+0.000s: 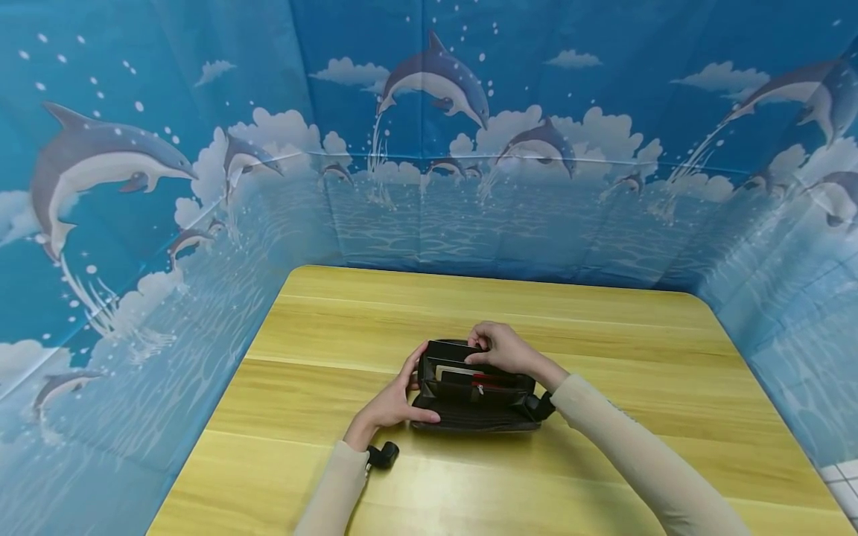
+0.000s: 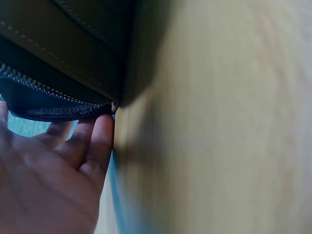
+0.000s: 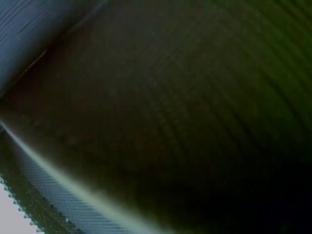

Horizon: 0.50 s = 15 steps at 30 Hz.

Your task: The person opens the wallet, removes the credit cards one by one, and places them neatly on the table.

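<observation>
A black zip-around wallet [image 1: 469, 422] lies unfolded on the table, its compartments facing up. Inside show a pale card [image 1: 450, 370], something red [image 1: 488, 381] and a small zip pull [image 1: 480, 388]. My left hand [image 1: 392, 402] holds the wallet's left end, thumb on the near flap and fingers at the far side. In the left wrist view, the fingertips touch its toothed zip edge [image 2: 53, 92]. My right hand [image 1: 506, 348] reaches over the back compartment, thumb and fingers pinching around a dark divider's top edge. The right wrist view is dark, showing mostly the wallet's surface [image 3: 170, 97] close up.
The wood-grain table [image 1: 603, 335] extends around the wallet on all sides. A blue dolphin-print curtain [image 1: 415, 216] stands behind and beside it. A black wrist camera [image 1: 384, 455] sits at the left cuff, and another [image 1: 541, 406] is beside the wallet's right end.
</observation>
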Available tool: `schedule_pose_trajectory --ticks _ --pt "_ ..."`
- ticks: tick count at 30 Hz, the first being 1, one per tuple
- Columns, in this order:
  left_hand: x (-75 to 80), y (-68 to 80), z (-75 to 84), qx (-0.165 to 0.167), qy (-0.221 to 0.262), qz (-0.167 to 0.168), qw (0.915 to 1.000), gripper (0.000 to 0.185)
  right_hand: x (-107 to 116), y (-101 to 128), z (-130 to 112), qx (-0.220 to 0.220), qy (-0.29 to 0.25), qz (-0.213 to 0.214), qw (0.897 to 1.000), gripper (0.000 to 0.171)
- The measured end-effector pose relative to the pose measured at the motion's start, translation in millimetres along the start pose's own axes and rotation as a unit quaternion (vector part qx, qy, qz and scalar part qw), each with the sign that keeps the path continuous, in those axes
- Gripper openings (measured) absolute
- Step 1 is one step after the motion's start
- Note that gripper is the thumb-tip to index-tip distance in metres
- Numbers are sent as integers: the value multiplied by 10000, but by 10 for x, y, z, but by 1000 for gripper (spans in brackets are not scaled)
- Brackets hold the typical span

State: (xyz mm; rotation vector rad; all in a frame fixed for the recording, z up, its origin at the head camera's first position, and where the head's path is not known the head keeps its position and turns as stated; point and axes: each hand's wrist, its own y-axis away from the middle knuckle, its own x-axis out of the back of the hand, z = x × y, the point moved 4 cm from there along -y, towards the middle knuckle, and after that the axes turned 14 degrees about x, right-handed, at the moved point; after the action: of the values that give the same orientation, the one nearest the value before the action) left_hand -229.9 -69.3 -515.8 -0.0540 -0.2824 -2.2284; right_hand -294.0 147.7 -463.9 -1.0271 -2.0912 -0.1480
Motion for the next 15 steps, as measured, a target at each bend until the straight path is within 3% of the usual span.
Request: schedule_pose_trajectory --ticks 15 --pt "4 11 11 -49 -229 93 9997 116 6 28 14 -23 -134 212 9997 17"
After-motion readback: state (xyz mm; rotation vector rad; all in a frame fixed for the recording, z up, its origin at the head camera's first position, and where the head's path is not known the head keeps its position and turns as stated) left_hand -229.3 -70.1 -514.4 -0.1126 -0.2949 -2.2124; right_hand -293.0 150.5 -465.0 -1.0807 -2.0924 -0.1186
